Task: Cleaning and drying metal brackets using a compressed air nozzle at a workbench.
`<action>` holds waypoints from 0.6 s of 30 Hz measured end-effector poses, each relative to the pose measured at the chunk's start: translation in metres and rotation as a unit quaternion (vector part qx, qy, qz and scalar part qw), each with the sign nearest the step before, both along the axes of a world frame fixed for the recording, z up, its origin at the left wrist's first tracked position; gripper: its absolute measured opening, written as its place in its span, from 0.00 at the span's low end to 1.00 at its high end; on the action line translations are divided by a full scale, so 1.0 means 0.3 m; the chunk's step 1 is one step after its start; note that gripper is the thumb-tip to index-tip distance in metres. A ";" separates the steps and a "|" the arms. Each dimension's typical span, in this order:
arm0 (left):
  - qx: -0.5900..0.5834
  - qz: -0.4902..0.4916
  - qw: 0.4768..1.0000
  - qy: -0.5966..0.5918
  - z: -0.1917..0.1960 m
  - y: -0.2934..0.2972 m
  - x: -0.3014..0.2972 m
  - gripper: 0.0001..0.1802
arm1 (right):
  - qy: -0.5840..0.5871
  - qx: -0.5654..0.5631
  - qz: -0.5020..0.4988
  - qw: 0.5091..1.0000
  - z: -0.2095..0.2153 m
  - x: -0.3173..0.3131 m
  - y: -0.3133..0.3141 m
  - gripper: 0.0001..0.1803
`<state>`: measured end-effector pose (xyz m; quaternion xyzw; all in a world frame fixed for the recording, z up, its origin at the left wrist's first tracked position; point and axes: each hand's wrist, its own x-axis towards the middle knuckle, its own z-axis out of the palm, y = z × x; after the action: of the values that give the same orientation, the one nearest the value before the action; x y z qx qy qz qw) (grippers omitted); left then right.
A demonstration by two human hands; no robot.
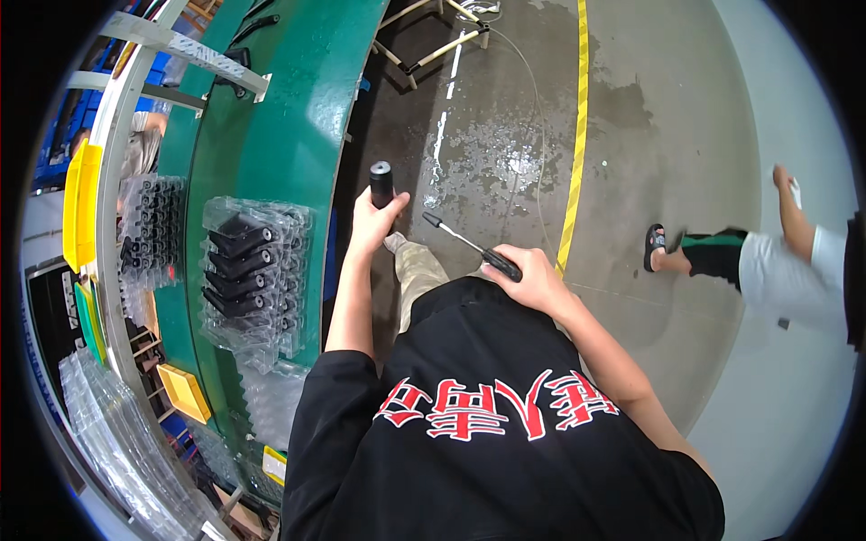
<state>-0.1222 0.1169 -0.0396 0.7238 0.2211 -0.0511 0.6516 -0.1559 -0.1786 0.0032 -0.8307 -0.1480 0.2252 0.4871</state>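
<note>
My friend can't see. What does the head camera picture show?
Seen from above, a person's left hand holds up a short black cylinder, and the right hand grips a screwdriver with a black handle and thin metal shaft. Clear plastic trays of black parts sit on a green conveyor belt at left.

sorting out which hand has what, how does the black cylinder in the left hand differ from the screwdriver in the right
The black cylinder is short and thick; the screwdriver is long, with a thin metal shaft on a black handle. The cylinder stands upright in the left hand, its ringed top end showing above the fingers; the screwdriver lies slanted in the right hand, tip pointing up-left toward the cylinder. Both have black grips and are held over the grey floor.
</note>
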 end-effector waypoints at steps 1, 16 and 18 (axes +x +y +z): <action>-0.013 0.012 1.000 -0.005 0.000 -0.002 0.008 0.09 | -0.011 0.010 0.001 1.000 0.000 -0.007 -0.003 0.11; 0.280 -0.229 0.929 -0.074 0.057 -0.063 0.090 0.09 | -0.010 -0.042 -0.026 0.999 0.208 0.060 -0.110 0.15; 0.289 -0.240 0.923 -0.081 0.059 -0.073 0.111 0.10 | -0.008 -0.050 -0.035 0.998 0.199 0.065 -0.127 0.15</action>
<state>-0.0889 0.0949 -0.0220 0.9137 -0.0074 -0.0806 0.3982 -0.1364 -0.2166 0.0629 -0.8606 -0.1116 0.2084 0.4511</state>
